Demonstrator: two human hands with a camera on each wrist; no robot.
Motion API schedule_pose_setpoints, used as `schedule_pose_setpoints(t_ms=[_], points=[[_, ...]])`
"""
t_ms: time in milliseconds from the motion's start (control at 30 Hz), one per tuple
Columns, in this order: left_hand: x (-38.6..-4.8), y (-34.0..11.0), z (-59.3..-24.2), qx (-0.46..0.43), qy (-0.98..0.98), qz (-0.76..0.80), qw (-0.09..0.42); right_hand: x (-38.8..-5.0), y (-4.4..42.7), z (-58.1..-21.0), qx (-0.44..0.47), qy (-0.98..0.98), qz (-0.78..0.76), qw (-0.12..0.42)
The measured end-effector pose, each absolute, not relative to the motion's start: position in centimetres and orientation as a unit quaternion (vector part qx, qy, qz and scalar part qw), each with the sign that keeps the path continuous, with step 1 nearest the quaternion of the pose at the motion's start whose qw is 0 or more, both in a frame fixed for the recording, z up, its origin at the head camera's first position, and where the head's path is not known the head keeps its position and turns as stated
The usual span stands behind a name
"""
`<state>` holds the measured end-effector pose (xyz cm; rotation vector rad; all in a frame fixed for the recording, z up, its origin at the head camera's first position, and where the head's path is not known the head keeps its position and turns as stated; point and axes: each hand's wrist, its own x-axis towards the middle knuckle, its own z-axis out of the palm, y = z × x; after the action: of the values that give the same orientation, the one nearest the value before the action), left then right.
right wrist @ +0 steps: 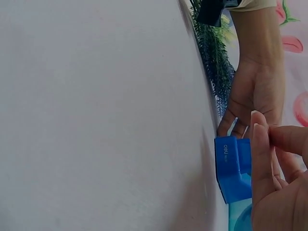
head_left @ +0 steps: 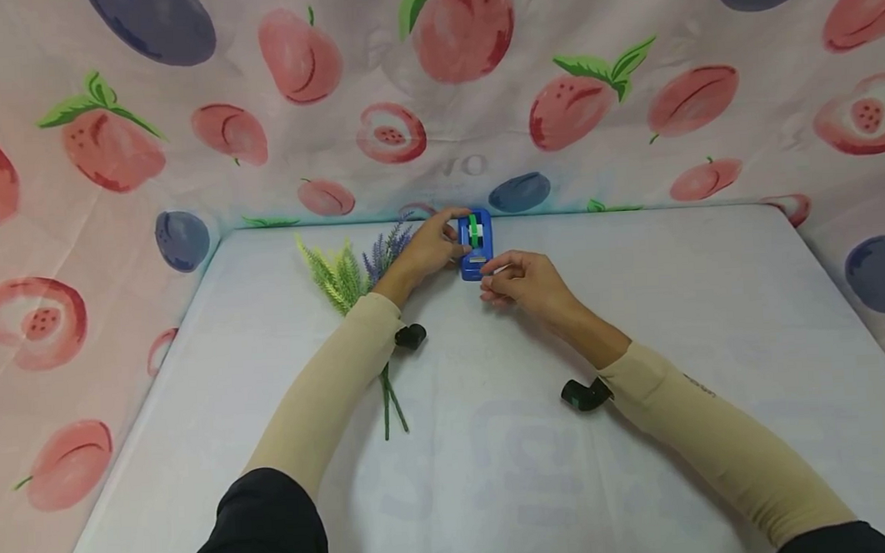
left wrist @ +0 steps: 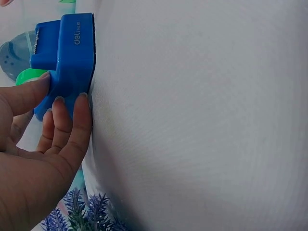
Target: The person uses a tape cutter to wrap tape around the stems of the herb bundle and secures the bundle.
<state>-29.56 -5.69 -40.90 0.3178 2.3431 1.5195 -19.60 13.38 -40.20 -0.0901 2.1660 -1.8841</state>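
A blue tape dispenser point(head_left: 477, 272) is standing just above the centre of the head frame, at the far side of the white-covered table point(head_left: 482, 458), with a green-cored roll point(head_left: 473, 231) showing in its top. The left hand point(head_left: 428, 248) is reaching in from the picture's left and holding the dispenser, its thumb and fingers bending against the body; in the left wrist view the dispenser is filling the upper left, its lettering reading "deli" and its toothed edge point(left wrist: 36, 42) facing left. The right hand point(head_left: 533, 290) is hovering by the dispenser's lower right corner in the head frame, thumb and forefinger drawing together; whether anything thin is lying between them, I cannot tell. Left of centre, yellow-green and purple sprigs point(head_left: 337, 278) are lying beside the left hand, their stems point(head_left: 391, 403) running under that forearm and emerging below it. Beige sleeves point(head_left: 328, 383) are covering both forearms, and a small black device point(head_left: 586, 395) is jutting from each cuff. A fruit-printed cloth point(head_left: 472, 125) is hanging across the top of the frame and continuing down both sides.
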Motion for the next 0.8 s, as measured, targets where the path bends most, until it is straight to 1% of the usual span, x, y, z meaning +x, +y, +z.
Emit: schedule_pose_setpoints(t_ms=[233, 533, 800], points=[[-29.61, -5.58, -40.8, 0.114, 0.822, 0.533, 0.165, -19.52, 13.49, -39.97, 0.004, 0.726, -0.67, 0.151], [-29.57, -5.52, -40.86, 0.114, 0.824, 0.532, 0.159, -19.56, 13.78, -39.99, 0.033, 0.706, -0.675, 0.213], [-29.55, -5.61, -40.92, 0.113, 0.827, 0.527, 0.16, -19.31, 13.9, -40.14, 0.04, 0.705, -0.672, 0.225]])
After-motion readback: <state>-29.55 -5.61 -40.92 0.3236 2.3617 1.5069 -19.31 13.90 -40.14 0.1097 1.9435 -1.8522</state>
